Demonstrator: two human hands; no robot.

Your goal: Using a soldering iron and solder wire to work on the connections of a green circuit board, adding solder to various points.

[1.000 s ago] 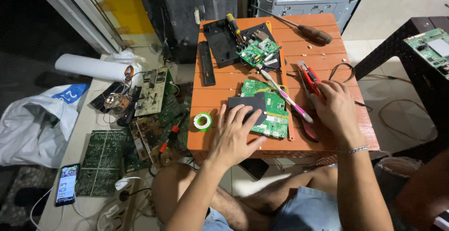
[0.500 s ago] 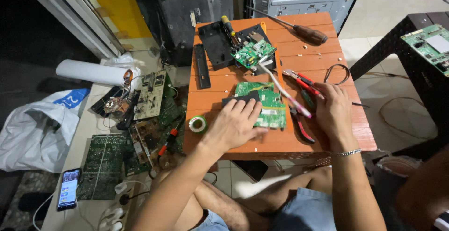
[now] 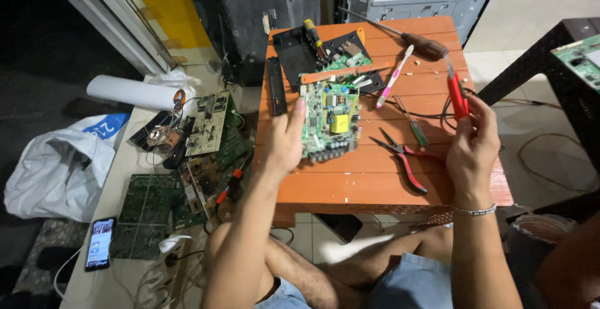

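Observation:
My left hand grips the left edge of a green circuit board with a yellow component, held tilted just above the orange wooden table. Right of it, my right hand holds a red-handled tool upright, its metal tip pointing away from me. Between the hands, red-handled pliers and a small green-handled screwdriver lie on the table.
A pink-and-white toothbrush, a brown-handled screwdriver and a black plate with another board lie at the table's far side. Loose boards, a phone, a white roll and a white bag are at left. A dark table stands at right.
My left hand, which lay flat on the board on the table, has picked the board up by its edge. My right hand has lifted the red-handled tool off the table.

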